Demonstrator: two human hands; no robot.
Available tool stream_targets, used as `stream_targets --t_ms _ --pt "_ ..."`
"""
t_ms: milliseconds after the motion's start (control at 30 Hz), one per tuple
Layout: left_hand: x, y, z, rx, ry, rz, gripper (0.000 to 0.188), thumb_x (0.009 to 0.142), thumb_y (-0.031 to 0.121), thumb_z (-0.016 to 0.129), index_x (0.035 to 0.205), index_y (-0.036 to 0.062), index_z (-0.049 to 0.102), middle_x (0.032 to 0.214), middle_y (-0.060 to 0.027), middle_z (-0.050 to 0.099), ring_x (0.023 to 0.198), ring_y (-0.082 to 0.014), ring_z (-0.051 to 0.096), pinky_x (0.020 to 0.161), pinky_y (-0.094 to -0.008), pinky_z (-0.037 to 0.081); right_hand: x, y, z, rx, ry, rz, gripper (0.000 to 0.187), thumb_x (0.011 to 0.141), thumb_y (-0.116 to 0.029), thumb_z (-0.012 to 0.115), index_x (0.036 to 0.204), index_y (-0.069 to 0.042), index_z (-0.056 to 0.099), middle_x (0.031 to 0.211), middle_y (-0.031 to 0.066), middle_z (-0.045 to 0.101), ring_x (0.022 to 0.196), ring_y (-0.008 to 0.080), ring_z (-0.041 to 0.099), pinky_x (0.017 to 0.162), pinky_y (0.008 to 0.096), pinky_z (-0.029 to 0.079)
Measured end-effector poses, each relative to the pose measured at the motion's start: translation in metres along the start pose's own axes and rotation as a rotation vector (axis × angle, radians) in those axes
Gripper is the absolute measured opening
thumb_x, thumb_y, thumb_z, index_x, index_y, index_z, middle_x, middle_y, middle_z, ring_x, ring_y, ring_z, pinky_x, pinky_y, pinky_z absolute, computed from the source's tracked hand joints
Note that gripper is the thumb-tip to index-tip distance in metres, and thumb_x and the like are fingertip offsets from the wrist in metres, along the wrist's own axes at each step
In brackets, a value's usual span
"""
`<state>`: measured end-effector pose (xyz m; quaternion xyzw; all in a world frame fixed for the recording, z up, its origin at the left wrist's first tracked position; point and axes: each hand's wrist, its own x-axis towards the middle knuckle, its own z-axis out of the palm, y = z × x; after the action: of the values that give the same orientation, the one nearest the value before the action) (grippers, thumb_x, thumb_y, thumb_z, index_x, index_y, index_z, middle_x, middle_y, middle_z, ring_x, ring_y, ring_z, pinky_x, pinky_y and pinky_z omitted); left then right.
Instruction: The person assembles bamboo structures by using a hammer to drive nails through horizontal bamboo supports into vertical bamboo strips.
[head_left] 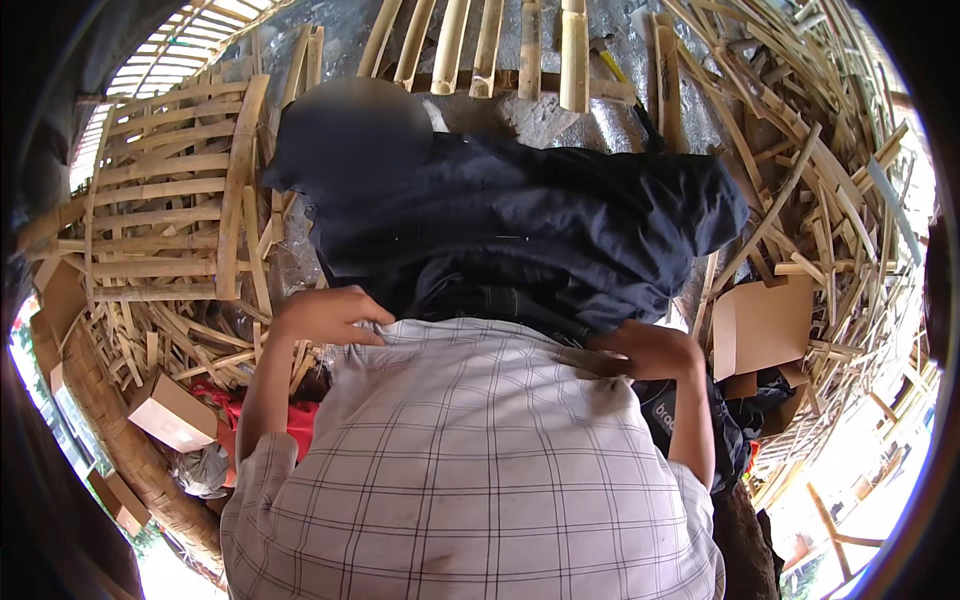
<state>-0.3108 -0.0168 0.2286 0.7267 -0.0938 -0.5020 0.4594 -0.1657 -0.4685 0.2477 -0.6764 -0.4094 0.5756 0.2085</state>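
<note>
The white checked shirt (480, 430) that I wear fills the lower middle. My left hand (335, 315) is at its hem on the left, thumb and fingers closed on the edge of the cloth. At the hem's right side, my right hand (650, 350) is closed on the shirt too, its fingertips partly hidden in shadow and folds. Just beyond the hem, dark navy cloth (520, 220), apparently trousers over bent legs, lies creased across the middle. A smooth blur covers its upper left part.
A slatted bamboo panel (165, 185) stands at the left. Split bamboo lengths (487, 50) lie side by side at the far end, beside a yellow-handled tool (610, 65). Loose bamboo strips (820, 190) pile up at the right, near an open cardboard box (762, 322). Red cloth (305, 425) lies by my left forearm.
</note>
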Motion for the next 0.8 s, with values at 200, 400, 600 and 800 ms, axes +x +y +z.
stream_targets --t_ms 200,400,600,800 --pt "0.045 -0.009 -0.013 0.249 0.762 -0.148 0.060 0.097 0.013 0.069 0.151 0.0116 0.042 0.139 -0.0214 0.060 0.125 -0.0410 0.063 0.102 -0.0475 0.054 0.063 0.021 -0.013 0.047 0.813 0.105 0.019 0.100 -0.017 0.065 0.118 -0.014 0.069 0.100 0.0120 0.069 0.096 0.0360 0.072 0.082 0.0426 0.061" --pt "0.008 0.028 -0.006 0.259 0.358 -0.169 0.058 0.089 0.013 0.077 0.141 0.0136 0.054 0.124 -0.0125 0.059 0.121 -0.0333 0.062 0.101 -0.0453 0.052 0.050 0.002 0.002 -0.097 0.111 0.190 0.026 0.096 -0.022 0.069 0.121 -0.022 0.075 0.119 0.0115 0.074 0.111 0.0339 0.070 0.094 0.0430 0.056" --pt "0.055 0.050 0.009 0.199 0.701 0.265 0.054 0.088 0.015 0.079 0.139 0.0126 0.063 0.139 -0.0107 0.057 0.133 -0.0314 0.054 0.109 -0.0438 0.047 0.038 0.003 -0.031 -0.054 0.357 -0.149 0.021 0.089 -0.009 0.077 0.108 -0.003 0.071 0.105 0.0133 0.066 0.095 0.0358 0.068 0.082 0.0443 0.055" --pt "0.107 0.035 0.058 0.319 0.590 0.217 0.025 0.090 0.012 0.073 0.111 -0.0019 0.070 0.114 -0.0129 0.070 0.111 -0.0300 0.066 0.091 -0.0392 0.055 0.080 -0.003 -0.005 -0.243 0.737 -0.004 0.022 0.086 0.003 0.068 0.107 -0.001 0.063 0.106 0.0140 0.064 0.103 0.0377 0.065 0.089 0.0439 0.055"
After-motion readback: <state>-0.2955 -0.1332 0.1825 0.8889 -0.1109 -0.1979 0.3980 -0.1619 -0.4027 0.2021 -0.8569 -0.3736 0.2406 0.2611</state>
